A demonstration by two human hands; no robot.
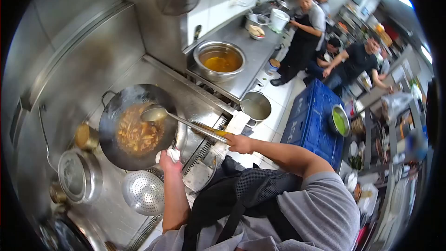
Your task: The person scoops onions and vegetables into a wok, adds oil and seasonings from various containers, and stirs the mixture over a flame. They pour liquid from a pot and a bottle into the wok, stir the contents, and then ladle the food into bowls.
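Observation:
My right hand (239, 143) is closed around the end of a long-handled ladle (154, 114). The ladle's bowl hangs over the wok, above the food. A dark wok (110, 132) sits on the stove, holding chopped pieces in brown sauce (139, 129). At the wok's near rim, my left hand (168, 161) grips a folded white cloth (174, 154). The cloth appears to lie around the wok's near handle, which is mostly hidden. Just below the wok rests a round perforated skimmer (143, 193), close to my left forearm.
A lidded metal pot (76, 176) stands left of the skimmer. A steel bowl of amber liquid (222, 60) sits on the counter behind the wok. On the floor are a metal pot (255, 106) and a blue crate (304, 123). Several people (309, 28) are farther back.

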